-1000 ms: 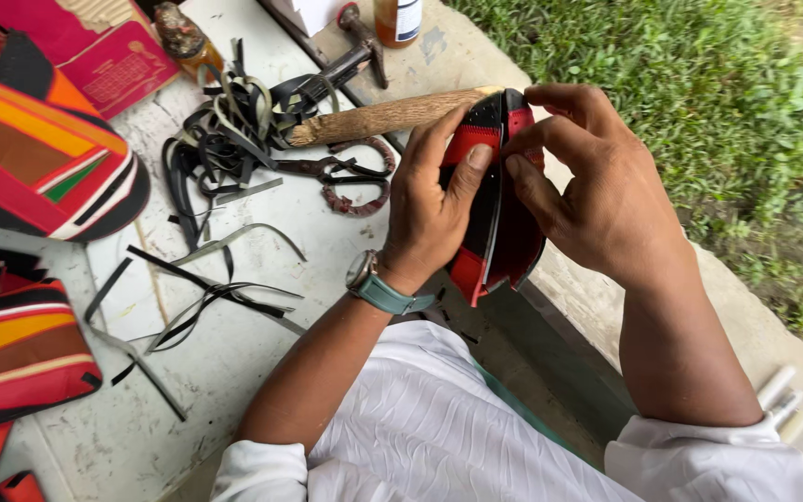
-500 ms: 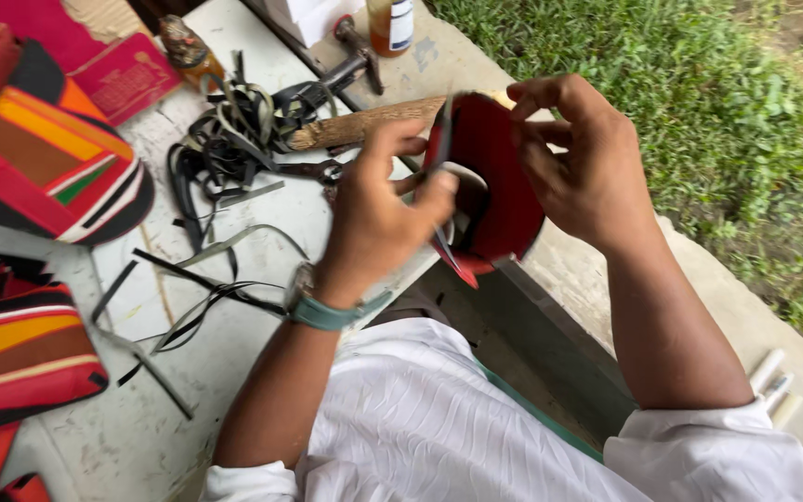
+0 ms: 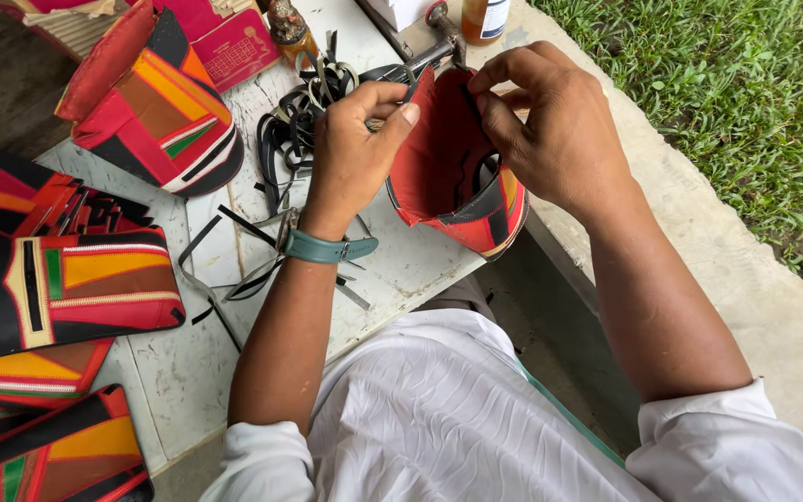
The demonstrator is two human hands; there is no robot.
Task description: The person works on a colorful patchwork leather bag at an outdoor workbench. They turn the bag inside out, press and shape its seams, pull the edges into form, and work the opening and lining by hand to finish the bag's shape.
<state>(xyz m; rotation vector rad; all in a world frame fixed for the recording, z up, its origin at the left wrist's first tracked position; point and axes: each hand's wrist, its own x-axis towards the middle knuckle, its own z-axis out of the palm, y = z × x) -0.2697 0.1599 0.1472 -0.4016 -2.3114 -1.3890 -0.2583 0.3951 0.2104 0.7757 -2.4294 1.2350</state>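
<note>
In the head view both my hands hold a red leather pouch piece with black and orange patches, open side up, over the table's right edge. My left hand, with a teal watch on the wrist, pinches its left rim. My right hand grips the top right rim with the fingers curled over it. A black strip shows inside the pouch.
Several finished multicoloured leather bags lie at left and upper left. A heap of black strips and a hammer head lie behind the pouch on the white worn table. Concrete ledge and grass are at right.
The pouch has been turned from edge-on to open side up. My left hand came off it, swung back and now pinches its rim. The view shifted and the wooden handle went out of sight.
</note>
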